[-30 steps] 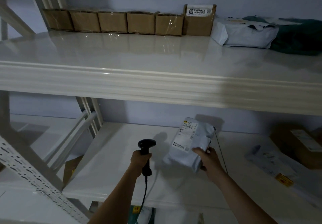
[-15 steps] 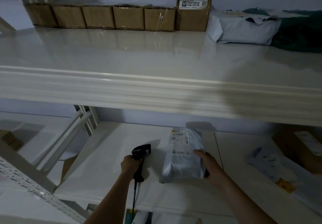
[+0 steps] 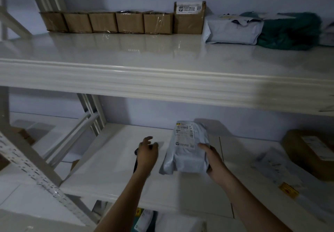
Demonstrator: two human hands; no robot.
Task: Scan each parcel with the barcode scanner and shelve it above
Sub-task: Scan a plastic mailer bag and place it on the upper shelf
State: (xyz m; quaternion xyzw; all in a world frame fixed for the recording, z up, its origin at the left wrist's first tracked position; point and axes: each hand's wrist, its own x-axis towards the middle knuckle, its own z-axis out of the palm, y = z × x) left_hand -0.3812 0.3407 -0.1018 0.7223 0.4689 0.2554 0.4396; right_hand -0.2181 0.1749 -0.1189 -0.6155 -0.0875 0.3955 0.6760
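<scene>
The right hand grips a grey plastic parcel by its right side, fingers curled round the edge with the thumb lying across the top near the printed label. The parcel is held just over the lower shelf, label facing up, its far end toward the back wall

The left hand hovers over the same shelf to the left of the parcel, apart from it, with its fingers spread loosely and holding nothing. A dark shape shows at the left edge of that hand and under the wrist; this looks like the barcode scanner, lying on the lower shelf, mostly hidden by the hand. Whether the hand touches it cannot be told

On the upper shelf a row of brown cardboard boxes stands along the back wall, with a taller box bearing a white label at the right end. Just beside it lies a grey bag, then a dark green bundle

At the right of the lower shelf sit a brown box and a flat pale packet with a yellow sticker
</scene>
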